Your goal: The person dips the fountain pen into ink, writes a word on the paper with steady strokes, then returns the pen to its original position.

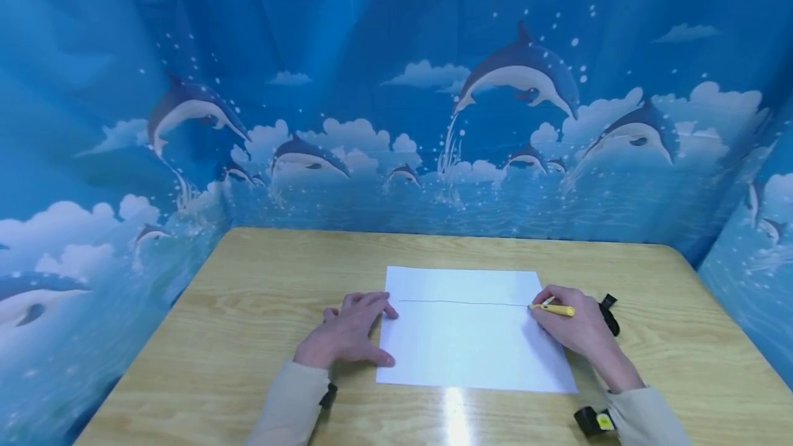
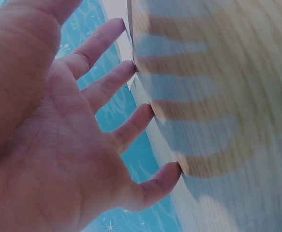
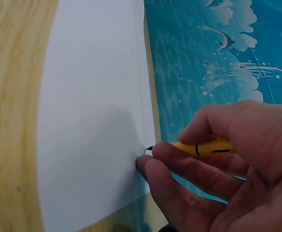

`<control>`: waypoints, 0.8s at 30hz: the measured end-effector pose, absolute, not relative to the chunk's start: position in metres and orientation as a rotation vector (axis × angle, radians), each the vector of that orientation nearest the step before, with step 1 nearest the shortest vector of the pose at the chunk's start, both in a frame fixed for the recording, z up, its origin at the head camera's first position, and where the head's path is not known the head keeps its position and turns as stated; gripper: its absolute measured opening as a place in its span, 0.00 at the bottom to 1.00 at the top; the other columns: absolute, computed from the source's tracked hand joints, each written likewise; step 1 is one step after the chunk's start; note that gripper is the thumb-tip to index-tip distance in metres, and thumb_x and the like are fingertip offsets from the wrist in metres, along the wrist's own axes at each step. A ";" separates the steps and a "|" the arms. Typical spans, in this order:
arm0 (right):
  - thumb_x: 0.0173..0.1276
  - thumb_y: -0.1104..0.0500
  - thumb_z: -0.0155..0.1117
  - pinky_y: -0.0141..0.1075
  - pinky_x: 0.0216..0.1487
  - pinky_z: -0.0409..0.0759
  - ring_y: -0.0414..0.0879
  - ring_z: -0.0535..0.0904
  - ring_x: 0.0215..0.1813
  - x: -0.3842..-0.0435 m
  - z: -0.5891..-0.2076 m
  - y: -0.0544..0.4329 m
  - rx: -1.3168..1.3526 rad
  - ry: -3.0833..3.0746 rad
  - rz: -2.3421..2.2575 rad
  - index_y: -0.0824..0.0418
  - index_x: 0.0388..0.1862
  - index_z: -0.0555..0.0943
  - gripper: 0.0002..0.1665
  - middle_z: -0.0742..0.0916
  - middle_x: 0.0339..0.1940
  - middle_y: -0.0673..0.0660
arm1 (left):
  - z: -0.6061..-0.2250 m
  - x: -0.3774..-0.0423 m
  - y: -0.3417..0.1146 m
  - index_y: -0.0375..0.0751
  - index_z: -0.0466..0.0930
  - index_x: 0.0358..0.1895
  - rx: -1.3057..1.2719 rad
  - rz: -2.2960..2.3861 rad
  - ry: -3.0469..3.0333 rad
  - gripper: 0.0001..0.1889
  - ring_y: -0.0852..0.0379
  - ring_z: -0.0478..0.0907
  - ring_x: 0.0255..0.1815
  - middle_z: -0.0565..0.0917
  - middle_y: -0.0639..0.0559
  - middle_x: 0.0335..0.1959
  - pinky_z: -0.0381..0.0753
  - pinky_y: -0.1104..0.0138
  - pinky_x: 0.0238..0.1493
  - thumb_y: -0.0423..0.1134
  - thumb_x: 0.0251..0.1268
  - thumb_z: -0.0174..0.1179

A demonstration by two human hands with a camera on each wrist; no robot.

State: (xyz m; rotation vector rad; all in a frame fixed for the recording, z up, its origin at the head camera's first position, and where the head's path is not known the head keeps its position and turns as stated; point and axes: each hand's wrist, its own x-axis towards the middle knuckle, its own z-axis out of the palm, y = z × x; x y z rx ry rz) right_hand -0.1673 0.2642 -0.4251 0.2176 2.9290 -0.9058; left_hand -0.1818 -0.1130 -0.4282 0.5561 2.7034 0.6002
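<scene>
A white sheet of paper (image 1: 464,349) lies on the wooden table, with one thin dark line (image 1: 458,302) running across its upper part. The right hand (image 1: 573,319) pinches a yellow pen (image 1: 560,310) at the line's right end, near the sheet's right edge. In the right wrist view, the dark tip of the yellow pen (image 3: 206,147) meets the paper (image 3: 92,96). At the sheet's left edge the left hand (image 1: 350,332) rests with spread fingers. The left wrist view shows the fingertips of the left hand (image 2: 78,130) touching the surface, nothing gripped.
A black object (image 1: 609,315), perhaps a pen cap or strap, lies on the table (image 1: 279,274) behind the right hand. A black device with a yellow mark (image 1: 595,422) sits at the right wrist. A blue dolphin-print curtain (image 1: 372,88) surrounds the table's far side.
</scene>
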 end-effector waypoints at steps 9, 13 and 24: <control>0.70 0.54 0.65 0.36 0.27 0.75 0.44 0.80 0.25 -0.165 -0.425 0.267 0.193 2.895 -0.980 0.61 0.46 0.83 0.13 0.86 0.29 0.54 | -0.433 -0.183 -0.114 0.58 0.76 0.61 0.561 0.589 2.702 0.36 0.34 0.55 0.80 0.62 0.52 0.82 0.56 0.21 0.66 0.60 0.47 0.78; 0.70 0.54 0.65 0.36 0.26 0.75 0.44 0.81 0.24 -0.166 -0.426 0.266 0.202 2.884 -0.988 0.62 0.46 0.82 0.13 0.86 0.26 0.53 | -0.432 -0.184 -0.115 0.58 0.76 0.62 0.575 0.584 2.701 0.36 0.34 0.55 0.80 0.62 0.52 0.82 0.58 0.21 0.66 0.60 0.48 0.78; 0.70 0.55 0.64 0.36 0.25 0.75 0.44 0.81 0.23 -0.168 -0.426 0.267 0.226 2.872 -0.986 0.63 0.47 0.81 0.14 0.86 0.24 0.53 | -0.430 -0.184 -0.117 0.58 0.76 0.62 0.595 0.578 2.702 0.36 0.34 0.55 0.80 0.62 0.52 0.82 0.59 0.22 0.65 0.60 0.48 0.77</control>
